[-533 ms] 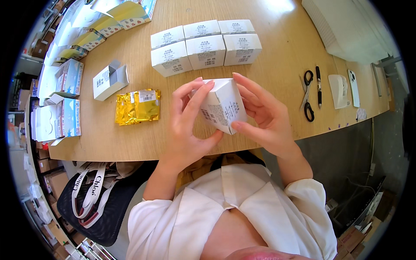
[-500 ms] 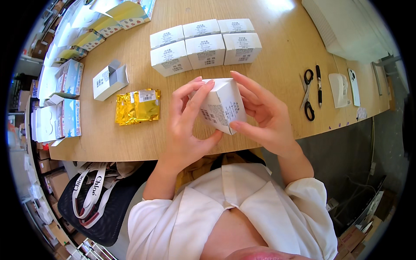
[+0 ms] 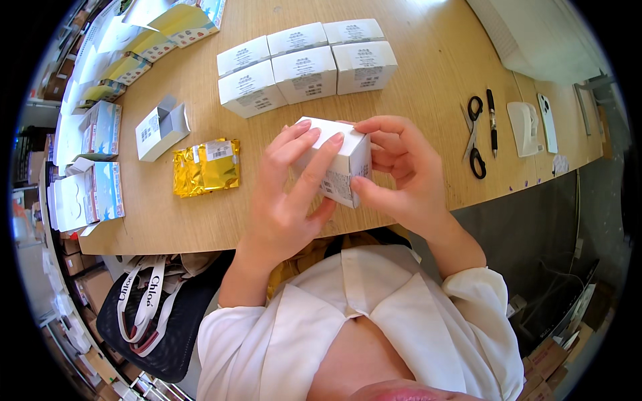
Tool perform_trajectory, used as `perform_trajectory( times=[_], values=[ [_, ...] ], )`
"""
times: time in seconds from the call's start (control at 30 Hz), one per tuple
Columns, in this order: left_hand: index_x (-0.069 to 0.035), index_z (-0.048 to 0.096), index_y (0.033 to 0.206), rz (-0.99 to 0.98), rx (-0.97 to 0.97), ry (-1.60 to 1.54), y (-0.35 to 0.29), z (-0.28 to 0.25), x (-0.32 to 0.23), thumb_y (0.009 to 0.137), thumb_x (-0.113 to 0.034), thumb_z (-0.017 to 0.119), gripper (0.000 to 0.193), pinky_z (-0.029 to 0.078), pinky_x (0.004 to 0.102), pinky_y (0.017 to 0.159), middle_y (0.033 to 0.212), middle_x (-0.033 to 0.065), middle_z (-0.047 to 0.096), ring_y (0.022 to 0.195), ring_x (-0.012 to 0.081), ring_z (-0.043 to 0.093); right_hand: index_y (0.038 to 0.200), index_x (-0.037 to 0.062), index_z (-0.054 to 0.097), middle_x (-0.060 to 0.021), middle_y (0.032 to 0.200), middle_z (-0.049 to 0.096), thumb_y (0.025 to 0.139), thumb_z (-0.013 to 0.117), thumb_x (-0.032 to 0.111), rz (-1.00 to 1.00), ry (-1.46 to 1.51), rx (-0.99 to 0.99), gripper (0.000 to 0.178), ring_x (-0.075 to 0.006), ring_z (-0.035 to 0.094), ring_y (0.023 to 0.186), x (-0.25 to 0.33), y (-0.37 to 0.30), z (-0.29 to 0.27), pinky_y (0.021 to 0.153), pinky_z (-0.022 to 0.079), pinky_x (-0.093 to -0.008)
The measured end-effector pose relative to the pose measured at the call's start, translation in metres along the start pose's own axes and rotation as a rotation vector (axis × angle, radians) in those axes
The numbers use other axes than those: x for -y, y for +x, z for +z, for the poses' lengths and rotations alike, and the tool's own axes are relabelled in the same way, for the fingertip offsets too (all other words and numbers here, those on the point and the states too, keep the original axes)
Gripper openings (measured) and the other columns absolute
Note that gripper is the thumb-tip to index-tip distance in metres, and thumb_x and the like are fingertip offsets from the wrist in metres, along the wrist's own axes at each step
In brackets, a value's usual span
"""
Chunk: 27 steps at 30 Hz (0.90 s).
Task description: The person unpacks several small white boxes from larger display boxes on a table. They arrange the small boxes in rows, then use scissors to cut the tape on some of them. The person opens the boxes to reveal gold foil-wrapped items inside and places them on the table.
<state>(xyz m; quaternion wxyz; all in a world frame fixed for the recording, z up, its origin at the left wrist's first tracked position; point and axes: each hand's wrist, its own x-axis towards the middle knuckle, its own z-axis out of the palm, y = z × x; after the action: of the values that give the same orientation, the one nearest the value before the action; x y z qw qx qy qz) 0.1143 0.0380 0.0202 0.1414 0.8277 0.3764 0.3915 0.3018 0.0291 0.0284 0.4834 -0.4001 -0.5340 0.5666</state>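
Observation:
A small white printed box point(image 3: 343, 167) is held between both my hands, above the table's near edge. My left hand point(image 3: 294, 177) grips it from the left, its fingers lying over the top and the thumb low on the near side. From the right, my right hand point(image 3: 404, 170) holds it with the thumb on the side face and the fingertips at the top edge. Left of my hands lies a gold foil packet point(image 3: 206, 168) with a white label. Behind that packet rests an open white box point(image 3: 162, 130), its flaps raised. Several closed white boxes point(image 3: 304, 73) stand in two rows beyond my hands.
Colourful cartons point(image 3: 105, 190) with raised flaps line the table's left side. To the right lie black-handled scissors point(image 3: 473, 137), a pen point(image 3: 493, 123), a white plastic holder point(image 3: 524, 129) and a white phone point(image 3: 547, 123). A dark bag point(image 3: 150, 327) sits below the table edge.
The held box has been turned so its blank top face shows more, and my left fingers have slid across that top. The whole view has shifted slightly.

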Motion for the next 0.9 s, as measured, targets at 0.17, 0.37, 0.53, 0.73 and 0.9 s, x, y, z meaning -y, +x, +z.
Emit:
perform_trajectory(
  times=[0.17,0.37,0.53,0.73,0.9],
  values=[
    [-0.01,0.059,0.125,0.012,-0.034,0.049,0.0,0.001,0.005,0.052,0.01,0.075,0.077,0.048,0.0462,0.097,0.123,0.0115,0.048,0.116,0.0357,0.052,0.126,0.0003,0.044,-0.0149,0.128,0.054,0.074,0.068,-0.009,-0.044,-0.086,-0.006,0.058,-0.023,0.057,0.115,-0.003,0.002,0.0,0.097,0.048,-0.0353],
    [-0.01,0.061,0.123,0.059,0.007,0.165,-0.002,-0.002,0.009,0.053,0.01,0.073,0.074,0.049,0.0455,0.094,0.121,0.0111,0.051,0.115,0.0352,0.053,0.124,0.0006,0.05,-0.0143,0.113,0.062,0.075,0.07,-0.001,-0.057,-0.197,-0.011,0.053,-0.0238,0.064,0.106,0.001,0.008,0.003,0.09,0.053,-0.0337],
    [-0.01,0.061,0.122,0.023,0.019,0.157,0.0,-0.001,0.012,0.052,0.01,0.074,0.074,0.05,0.0438,0.093,0.121,0.0111,0.051,0.116,0.0348,0.054,0.124,0.0007,0.051,-0.0158,0.109,0.063,0.074,0.067,-0.002,-0.139,-0.282,-0.003,0.053,-0.0226,0.066,0.1,-0.007,0.012,0.004,0.089,0.054,-0.0333],
    [-0.011,0.058,0.125,-0.028,0.043,0.011,-0.005,-0.003,0.022,0.05,0.01,0.076,0.08,0.051,0.0419,0.092,0.122,0.0114,0.05,0.116,0.0339,0.054,0.13,0.0005,0.048,-0.0112,0.122,0.058,0.071,0.063,-0.008,0.077,-0.16,0.149,0.061,-0.0202,0.059,0.112,0.001,0.015,-0.004,0.096,0.05,-0.036],
    [-0.011,0.056,0.126,-0.084,0.053,-0.037,-0.007,-0.007,0.024,0.05,0.009,0.078,0.082,0.05,0.0399,0.092,0.122,0.0113,0.05,0.116,0.0329,0.054,0.13,0.0016,0.049,-0.01,0.124,0.058,0.074,0.064,-0.007,0.048,-0.268,0.158,0.06,-0.0203,0.06,0.11,0.006,0.014,0.001,0.096,0.05,-0.0361]
  ],
)
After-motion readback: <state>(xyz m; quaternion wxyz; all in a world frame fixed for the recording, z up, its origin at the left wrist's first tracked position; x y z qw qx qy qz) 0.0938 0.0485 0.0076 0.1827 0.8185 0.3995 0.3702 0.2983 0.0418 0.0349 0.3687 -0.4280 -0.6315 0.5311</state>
